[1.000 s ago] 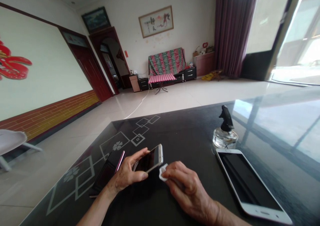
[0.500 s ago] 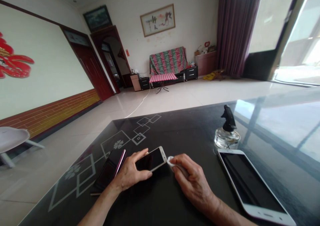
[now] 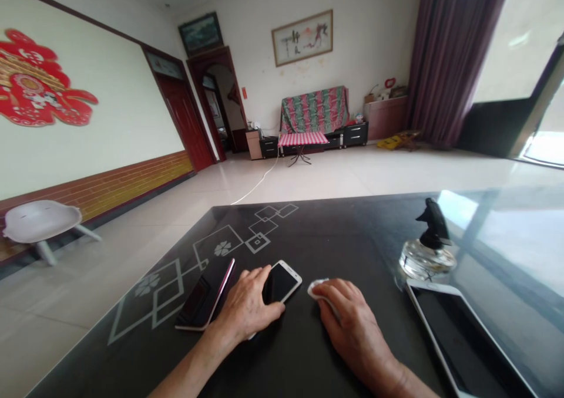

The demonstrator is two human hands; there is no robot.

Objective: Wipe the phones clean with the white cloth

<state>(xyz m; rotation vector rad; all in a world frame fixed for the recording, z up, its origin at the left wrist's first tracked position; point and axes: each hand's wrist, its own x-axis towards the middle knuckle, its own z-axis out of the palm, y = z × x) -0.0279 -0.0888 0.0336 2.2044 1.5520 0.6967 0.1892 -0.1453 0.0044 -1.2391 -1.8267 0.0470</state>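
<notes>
My left hand [image 3: 249,304] grips a smartphone [image 3: 284,282] with a white frame and dark screen, thumb on the near edge and fingers on the far edge. The hand covers the phone's left part. In my right hand [image 3: 352,316] is a folded white cloth [image 3: 316,288], pinched under the fingers just right of the phone, apart from it. A dark phone or case with a pink edge [image 3: 207,298] lies left of my left hand. To the right lie a large white tablet [image 3: 467,339] and a clear spray bottle [image 3: 427,258] with a black trigger head.
The glossy black table [image 3: 352,233] has a grey square-and-flower pattern along its left side. A white plastic chair [image 3: 42,219] stands on the floor at left. Across the room are a small table with a checked red cloth [image 3: 304,139] and a purple curtain [image 3: 456,57].
The view has swung left, so everything sits farther right. My left hand has slid over more of the phone. My right hand has turned palm-down with the cloth, slightly farther from the phone.
</notes>
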